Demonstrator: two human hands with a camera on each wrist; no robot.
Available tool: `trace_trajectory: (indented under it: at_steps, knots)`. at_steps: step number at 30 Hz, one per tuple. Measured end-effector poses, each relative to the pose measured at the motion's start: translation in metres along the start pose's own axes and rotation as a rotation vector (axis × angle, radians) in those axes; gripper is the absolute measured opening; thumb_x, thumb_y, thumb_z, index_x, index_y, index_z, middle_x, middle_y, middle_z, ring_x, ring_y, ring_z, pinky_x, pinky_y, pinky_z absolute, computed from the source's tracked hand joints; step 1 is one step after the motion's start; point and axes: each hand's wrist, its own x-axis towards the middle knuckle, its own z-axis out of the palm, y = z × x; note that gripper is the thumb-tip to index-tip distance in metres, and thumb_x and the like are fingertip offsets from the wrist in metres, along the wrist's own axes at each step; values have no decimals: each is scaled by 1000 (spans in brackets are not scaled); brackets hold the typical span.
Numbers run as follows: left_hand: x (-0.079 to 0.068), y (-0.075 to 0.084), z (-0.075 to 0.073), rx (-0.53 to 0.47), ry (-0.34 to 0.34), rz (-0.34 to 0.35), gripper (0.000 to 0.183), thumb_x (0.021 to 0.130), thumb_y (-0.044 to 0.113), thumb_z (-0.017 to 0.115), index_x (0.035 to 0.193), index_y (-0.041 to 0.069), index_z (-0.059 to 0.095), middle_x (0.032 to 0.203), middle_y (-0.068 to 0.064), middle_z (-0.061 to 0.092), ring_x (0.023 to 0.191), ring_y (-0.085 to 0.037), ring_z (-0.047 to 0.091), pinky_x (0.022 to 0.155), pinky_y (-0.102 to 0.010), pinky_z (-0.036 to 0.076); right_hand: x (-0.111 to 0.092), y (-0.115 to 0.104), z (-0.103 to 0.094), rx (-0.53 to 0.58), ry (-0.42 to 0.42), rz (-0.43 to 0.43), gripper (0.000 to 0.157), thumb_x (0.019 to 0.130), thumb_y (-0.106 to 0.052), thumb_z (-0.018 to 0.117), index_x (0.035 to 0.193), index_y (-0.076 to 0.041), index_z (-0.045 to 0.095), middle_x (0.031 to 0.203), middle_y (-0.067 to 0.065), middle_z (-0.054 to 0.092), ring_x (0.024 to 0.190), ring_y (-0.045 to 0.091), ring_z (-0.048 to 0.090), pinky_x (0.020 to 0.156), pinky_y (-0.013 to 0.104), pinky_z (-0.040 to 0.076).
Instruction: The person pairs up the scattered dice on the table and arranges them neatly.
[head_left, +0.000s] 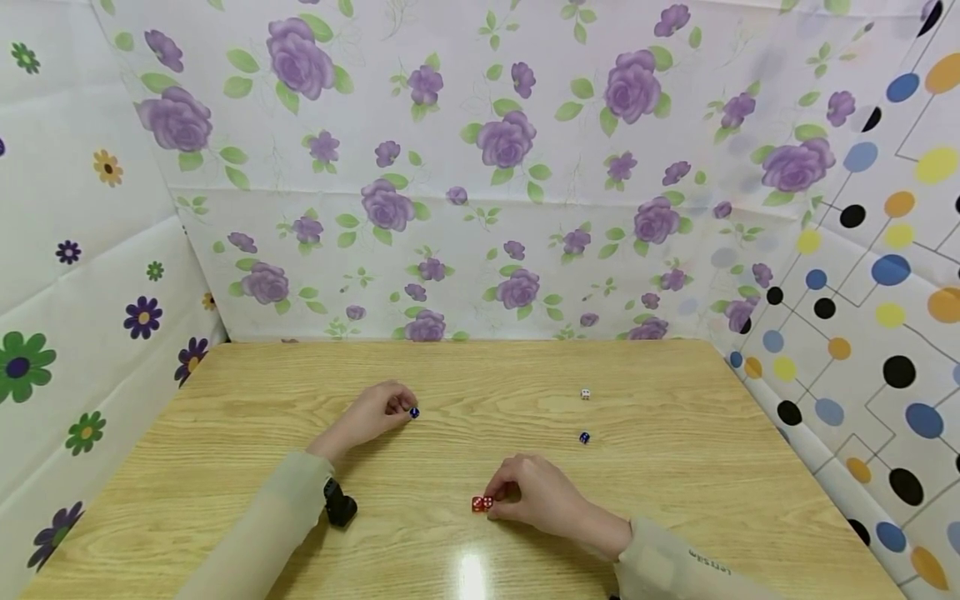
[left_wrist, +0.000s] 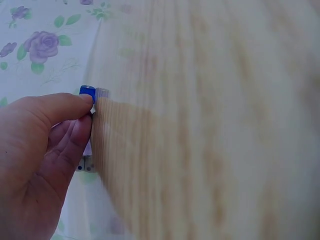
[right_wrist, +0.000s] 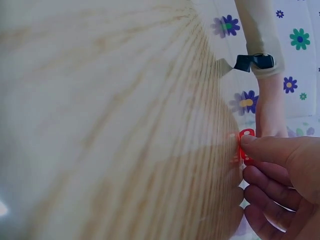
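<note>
In the head view, my left hand (head_left: 378, 411) pinches a blue die (head_left: 414, 412) between thumb and fingertips, low at the tabletop. The left wrist view shows the same die (left_wrist: 87, 91) at the thumb tip; a white die (left_wrist: 80, 165) is partly covered by the fingers there. Nearer the front, my right hand (head_left: 542, 496) pinches a red die (head_left: 488, 502) at the table, its other fingers loosely bent. Beside it on the left, seemingly touching, sits another red die (head_left: 477, 504). In the right wrist view only red (right_wrist: 247, 134) shows past the thumb.
Toward the right of the wooden table (head_left: 675, 500) lie a white die (head_left: 586, 394) and, nearer, another blue die (head_left: 584, 437). Flowered cloth (head_left: 465, 242) rises behind the table's far edge. A black device (head_left: 340, 504) is strapped at the left wrist.
</note>
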Motion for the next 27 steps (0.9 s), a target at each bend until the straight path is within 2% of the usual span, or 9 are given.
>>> trace_trajectory:
  at_steps: [5, 16, 27]
  knots:
    - [0, 1, -1, -12, -3, -1, 9, 93, 5, 65, 102, 6, 67, 98, -7, 64, 82, -11, 58, 72, -24, 51, 0, -1, 0, -3, -4, 3, 14, 80, -26, 83, 92, -20, 78, 86, -12, 71, 79, -4, 59, 72, 16, 51]
    - [-1, 1, 0, 27, 0, 0, 7, 93, 7, 66, 100, 8, 68, 94, -4, 63, 80, -9, 57, 71, -23, 51, -1, 0, 0, -5, 5, -2, 13, 80, -25, 83, 91, -20, 78, 86, -11, 71, 79, -2, 60, 73, 17, 51]
    - [-3, 6, 2, -4, -28, -4, 7, 91, 7, 69, 98, 8, 68, 92, -4, 66, 78, -8, 59, 69, -22, 51, -1, 0, 0, 8, 1, 3, 13, 80, -25, 83, 91, -20, 78, 86, -11, 71, 79, -3, 60, 73, 16, 51]
